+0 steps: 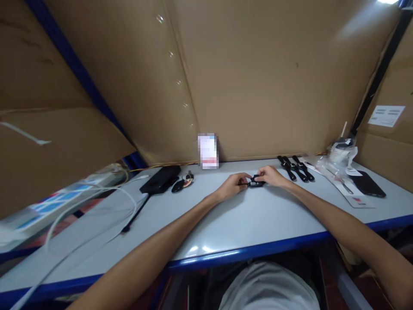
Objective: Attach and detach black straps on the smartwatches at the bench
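Observation:
Over the middle of the table, a small black object (257,184) with a pale patch on it lies between my two hands, its exact kind too small to make out. My left hand (237,184) has its fingers curled and pinches the left end. Bent over the right side and top edge, the fingers of my right hand (268,175) grip the same object. Fingers partly cover it. Nearest to my right hand, three black strap-like items (295,168), resembling wristbands, lie side by side.
A phone (208,150) with a blurred screen leans on the cardboard wall. To the left are a black box-like device (160,179), keys with a black fob (178,185), white cables and a power strip (61,202). Plastic packaging (332,172) and a dark phone (368,184) lie right.

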A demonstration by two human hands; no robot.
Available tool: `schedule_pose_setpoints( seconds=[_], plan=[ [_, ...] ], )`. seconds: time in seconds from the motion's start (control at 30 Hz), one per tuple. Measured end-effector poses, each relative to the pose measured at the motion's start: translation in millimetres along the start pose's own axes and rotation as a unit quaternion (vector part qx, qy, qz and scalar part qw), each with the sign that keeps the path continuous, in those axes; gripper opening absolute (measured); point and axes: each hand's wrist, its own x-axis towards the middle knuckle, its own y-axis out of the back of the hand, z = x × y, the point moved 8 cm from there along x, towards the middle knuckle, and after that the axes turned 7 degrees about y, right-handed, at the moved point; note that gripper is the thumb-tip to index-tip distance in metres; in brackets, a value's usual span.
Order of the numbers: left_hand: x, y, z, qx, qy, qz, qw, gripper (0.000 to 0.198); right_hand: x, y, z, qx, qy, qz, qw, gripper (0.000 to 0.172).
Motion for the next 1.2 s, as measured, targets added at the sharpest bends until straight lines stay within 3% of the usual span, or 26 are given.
schedule_pose_setpoints(
  seconds=[0.23, 0.43, 0.57, 0.63, 0.7, 0.77, 0.83, 0.93, 1.1, 1.2],
  plan=[
    [-1.7, 0.8, 1.5, 0.004, -0.003, -0.002, 1.000, 0.051, 2.8, 11.4, 4.5, -0.070, -0.010, 0.046, 0.996, 0.021],
    [-5.8, -0.3, 4.4, 0.013, -0.006, -0.012, 1.000, 0.046, 0.7, 23.0, 17.1, -0.133, -0.057, 0.066, 0.987, 0.017],
    [-4.8, -1.5, 1.0, 0.009, -0.012, -0.014, 1.000, 0.046, -3.8, 31.9, 7.2, -0.160, -0.022, 0.087, 0.983, 0.019],
    [-3.4, -1.6, -1.7, 0.004, -0.012, -0.016, 1.000, 0.047, -5.1, 28.8, 0.9, -0.127, 0.004, 0.060, 0.990, 0.018],
    [-2.3, -1.1, -3.3, -0.004, -0.012, -0.021, 1.000, 0.049, -5.9, 16.8, -2.1, -0.055, 0.015, -0.007, 0.998, 0.014],
    [-1.9, -0.1, -3.5, -0.008, -0.014, -0.026, 1.000, 0.050, -7.1, 4.4, -1.8, 0.008, 0.004, -0.060, 0.998, 0.011],
    [-2.1, 1.0, -2.5, -0.011, -0.017, -0.031, 0.999, 0.052, -6.7, -3.4, 0.4, 0.054, -0.015, -0.071, 0.996, 0.011],
    [-2.4, 1.9, -1.3, -0.014, -0.016, -0.033, 0.999, 0.055, -1.5, 0.7, 2.5, 0.090, -0.023, -0.008, 0.996, 0.012],
    [-3.0, 2.3, 0.0, 0.004, -0.007, -0.023, 1.000, 0.053, 0.6, 45.3, 15.6, 0.044, -0.046, 0.170, 0.983, 0.015],
    [-4.9, 1.5, 3.9, 0.021, -0.011, -0.020, 1.000, 0.052, -4.4, 66.7, 30.0, -0.040, -0.083, 0.195, 0.976, 0.016]
  ],
)
